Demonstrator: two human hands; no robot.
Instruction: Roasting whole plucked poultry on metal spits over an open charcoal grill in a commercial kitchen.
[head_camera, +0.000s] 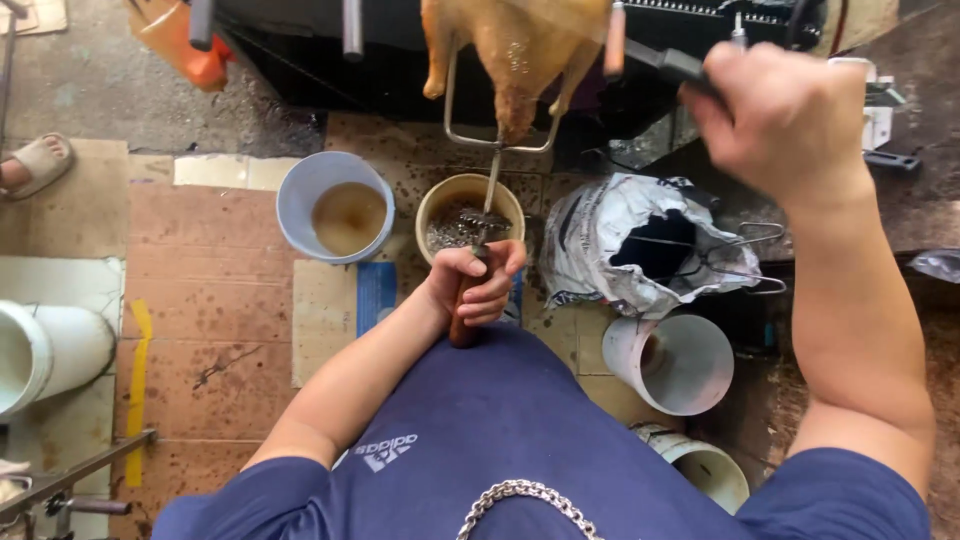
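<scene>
A head-worn camera looks straight down at a person in a dark blue T-shirt with a silver chain, standing over a floor lined with stained brown cardboard sheets (210, 290).

The left hand (478, 280) is closed in a full fist around the brown wooden handle of a metal skewer tool (465, 315), whose thin steel rod rises to a golden-brown roasted duck (515, 55) hanging on a bent wire frame at the top of the view. The right hand (790, 115) is raised higher and to the right, fingers curled tightly round a dark handle (680, 65) of some implement; its working end is cut off by the duck and cannot be made out.

Directly below the duck sits a small tan round bucket (470, 215) holding grey, gritty matter. Just beside it to the left stands a pale blue plastic bucket of brown liquid (335, 205). To the right lies an open, crumpled grey and white sack of black charcoal (645, 245) with wire hooks resting on it, and near that two white plastic buckets (668, 362).

To handle the bird well, the left fist should keep the rod steady and upright, so drips fall into the tan bucket, while the right hand works with small, controlled strokes, keeping clear of the glazed skin.
</scene>
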